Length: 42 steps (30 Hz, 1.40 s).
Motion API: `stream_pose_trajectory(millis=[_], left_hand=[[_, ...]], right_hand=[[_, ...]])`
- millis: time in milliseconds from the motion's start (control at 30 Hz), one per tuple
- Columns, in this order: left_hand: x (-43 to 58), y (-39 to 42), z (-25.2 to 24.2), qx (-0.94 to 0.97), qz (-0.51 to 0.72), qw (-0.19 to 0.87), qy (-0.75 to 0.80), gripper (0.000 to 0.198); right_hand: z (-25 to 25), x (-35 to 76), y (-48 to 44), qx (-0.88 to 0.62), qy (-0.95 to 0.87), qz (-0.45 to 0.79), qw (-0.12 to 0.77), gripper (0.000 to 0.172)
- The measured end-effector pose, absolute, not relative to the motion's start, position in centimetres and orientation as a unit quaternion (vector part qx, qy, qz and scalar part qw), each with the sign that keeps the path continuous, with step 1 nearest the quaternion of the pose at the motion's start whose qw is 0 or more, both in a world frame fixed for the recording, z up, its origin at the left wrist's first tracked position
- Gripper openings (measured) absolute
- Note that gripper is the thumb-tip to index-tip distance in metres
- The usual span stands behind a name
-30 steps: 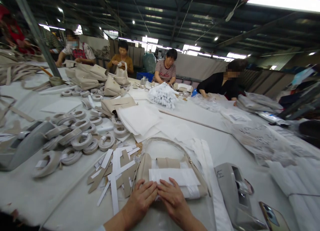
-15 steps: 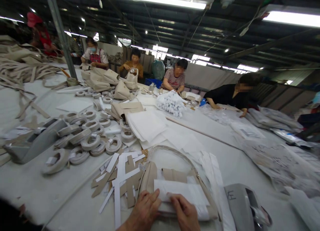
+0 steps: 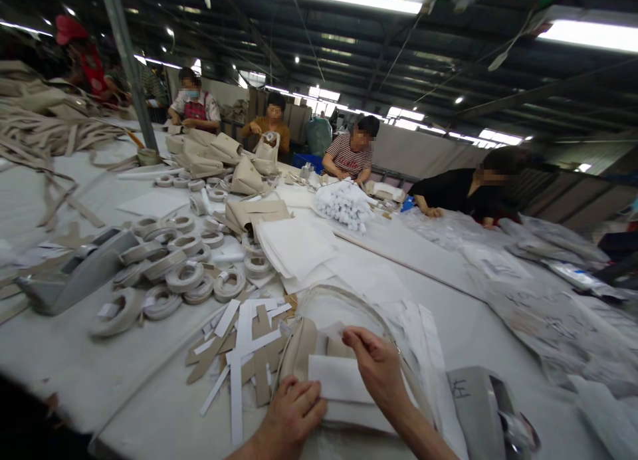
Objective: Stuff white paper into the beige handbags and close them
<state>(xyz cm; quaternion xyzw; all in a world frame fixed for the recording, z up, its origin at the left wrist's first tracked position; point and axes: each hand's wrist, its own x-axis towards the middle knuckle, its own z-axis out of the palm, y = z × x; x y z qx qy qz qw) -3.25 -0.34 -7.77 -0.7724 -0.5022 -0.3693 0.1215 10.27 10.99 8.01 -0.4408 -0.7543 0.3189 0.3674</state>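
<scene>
A broad white table [image 3: 409, 244] bears a beige leather-like handbag [image 3: 299, 347], a flat white paper rectangle [image 3: 343, 378] across its front. The left hand [image 3: 295, 407] rests loosely spread on both; the right hand [image 3: 376, 363] pinches narrowly above, contents unclear.

- We see a factory workshop where bags are worked on, under a dark, beamed roof [image 3: 359, 44] with long strip lights [image 3: 593, 36].
- We look across a broad white tabletop [image 3: 64, 367], with several workers [image 3: 351, 155] along its far side.
- On it we find piled beige bags [image 3: 204, 155], coiled bands [image 3: 160, 265], loose strips [image 3: 261, 361], a grey tape dispenser [image 3: 476, 407] and plastic sheeting [image 3: 538, 310].
</scene>
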Motion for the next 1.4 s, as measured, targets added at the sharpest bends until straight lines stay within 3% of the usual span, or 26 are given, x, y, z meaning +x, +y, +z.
stream_pose_trajectory(millis=[233, 467, 700, 833, 967, 1100, 1267, 1400], left_hand=[[-3.3, -0.1, -6.7, -0.759, -0.404, 0.157, -0.485, 0.021], [-3.1, 1.0, -5.9, -0.725, -0.454, 0.229, -0.464, 0.024], [-3.2, 1.1, -6.6, -0.736, -0.434, 0.206, -0.478, 0.02], [-3.3, 0.3, -7.0, -0.767, -0.382, 0.123, -0.5, 0.02], [-3.4, -0.3, -7.6, -0.782, -0.349, 0.073, -0.511, 0.023], [-3.4, -0.6, -8.4, -0.788, -0.348, 0.046, -0.505, 0.03], [-3.4, -0.6, -8.0, -0.771, -0.357, 0.016, -0.527, 0.032], [-3.9, -0.3, -6.6, -0.801, -0.302, 0.035, -0.515, 0.05]], right_hand=[[10.1, 8.0, 17.7, -0.45, -0.754, 0.34, 0.335, 0.041], [11.9, 4.5, 23.3, -0.434, -0.796, 0.275, 0.319, 0.042], [13.1, 6.1, 18.2, -0.408, -0.834, 0.229, 0.293, 0.035], [9.5, 10.6, 9.8, -0.351, -0.874, 0.208, 0.263, 0.029], [3.3, 14.6, 4.0, -0.294, -0.902, 0.126, 0.292, 0.022], [-1.4, 16.2, 2.5, -0.238, -0.912, 0.021, 0.333, 0.022], [-3.5, 16.6, 2.7, -0.219, -0.91, -0.032, 0.35, 0.027], [-5.4, 17.0, 2.3, -0.221, -0.906, -0.062, 0.355, 0.025]])
